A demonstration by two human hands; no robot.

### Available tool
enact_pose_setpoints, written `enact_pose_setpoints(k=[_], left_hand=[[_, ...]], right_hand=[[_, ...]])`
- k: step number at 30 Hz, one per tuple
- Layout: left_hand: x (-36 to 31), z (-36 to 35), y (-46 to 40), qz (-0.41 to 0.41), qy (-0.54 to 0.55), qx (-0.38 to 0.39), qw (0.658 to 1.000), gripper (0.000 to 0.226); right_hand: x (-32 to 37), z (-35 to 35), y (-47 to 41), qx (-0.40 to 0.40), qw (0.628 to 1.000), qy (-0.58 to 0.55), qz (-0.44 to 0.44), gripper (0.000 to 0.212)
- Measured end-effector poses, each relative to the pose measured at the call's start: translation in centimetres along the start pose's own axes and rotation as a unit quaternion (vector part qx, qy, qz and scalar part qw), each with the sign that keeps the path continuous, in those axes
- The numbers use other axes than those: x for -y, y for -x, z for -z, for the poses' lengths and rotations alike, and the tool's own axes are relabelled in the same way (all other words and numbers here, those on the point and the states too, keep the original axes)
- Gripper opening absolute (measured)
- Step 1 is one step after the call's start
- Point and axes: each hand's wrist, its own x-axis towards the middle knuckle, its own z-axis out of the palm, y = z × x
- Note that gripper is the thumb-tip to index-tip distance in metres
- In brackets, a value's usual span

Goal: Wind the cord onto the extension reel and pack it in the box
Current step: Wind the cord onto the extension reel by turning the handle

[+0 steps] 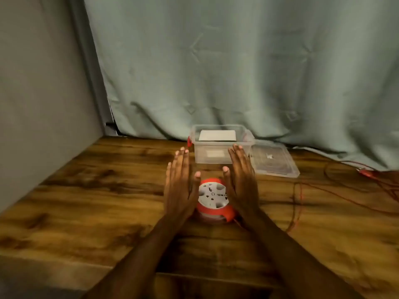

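Flat hands (212, 186) flanking reel (213, 198), its sides hidden; cord (319, 190) blurred.

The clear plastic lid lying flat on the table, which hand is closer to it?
Right. The right hand is beside the clear plastic lid, just to its left; the left hand is farther off, beyond the red-and-white reel.

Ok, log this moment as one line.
left hand: open beside red-and-white extension reel | right hand: open | red cord: unwound | clear plastic box: lid off
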Motion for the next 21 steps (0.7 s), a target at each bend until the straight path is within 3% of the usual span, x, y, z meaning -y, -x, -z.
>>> enact_pose_setpoints(k=[4, 7, 9, 12, 21], left_hand=[[0.9, -1.4, 0.2, 0.055, 0.022, 0.024, 0.998, 0.059], [1.3, -2.0, 0.3, 0.093, 0.007, 0.062, 0.994, 0.051], [1.9, -2.2, 0.2, 0.129, 0.001, 0.068, 0.989, 0.048], [2.3, -2.3, -0.3, 0.162, -0.041, 0.064, 0.984, 0.051], [3.2, -4.6, -5.0, 0.231, 0.003, 0.158, 0.96, 0.044]], right_hand=[[-0.5, -0.2, -0.1, 0.015, 0.999, -0.022, -0.027, 0.046], [-0.9, 0.8, -0.1, 0.155, 0.983, -0.076, -0.057, 0.029], [-1.7, 1.5, 0.1, 0.276, 0.959, -0.062, -0.036, 0.039], [-2.3, 2.4, -0.1, 0.366, 0.929, -0.053, 0.006, 0.062], [-2.5, 1.9, -5.4, 0.41, 0.906, 0.103, 0.026, 0.072]])
